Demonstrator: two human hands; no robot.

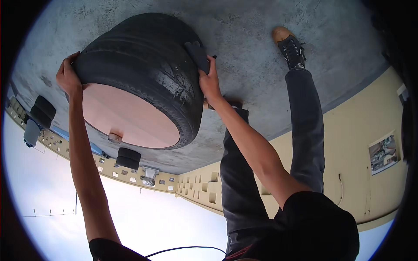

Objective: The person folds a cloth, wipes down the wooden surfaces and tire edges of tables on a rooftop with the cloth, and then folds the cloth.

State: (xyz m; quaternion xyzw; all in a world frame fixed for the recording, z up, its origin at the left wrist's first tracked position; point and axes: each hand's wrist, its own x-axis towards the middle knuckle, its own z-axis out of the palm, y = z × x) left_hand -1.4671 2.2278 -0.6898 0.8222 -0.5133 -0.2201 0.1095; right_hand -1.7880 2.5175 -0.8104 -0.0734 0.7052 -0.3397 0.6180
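A large worn black tyre fills the upper left, tilted over the concrete floor. Its open side is covered by a pale pink round panel with a short round knob. Scuffed whitish patches mark the tread near the right side. My left hand grips the tyre's left edge, its fingers partly hidden behind the rubber. At the tyre's right side my right hand holds a dark grey flat piece with a scalloped end, which lies against the tread; its material cannot be told.
My feet, one in a dark laced shoe, stand on the concrete floor right of the tyre. Stacked tyres and more tyres stand farther off, near a roof ventilator. A yellow wall with square openings bounds the floor.
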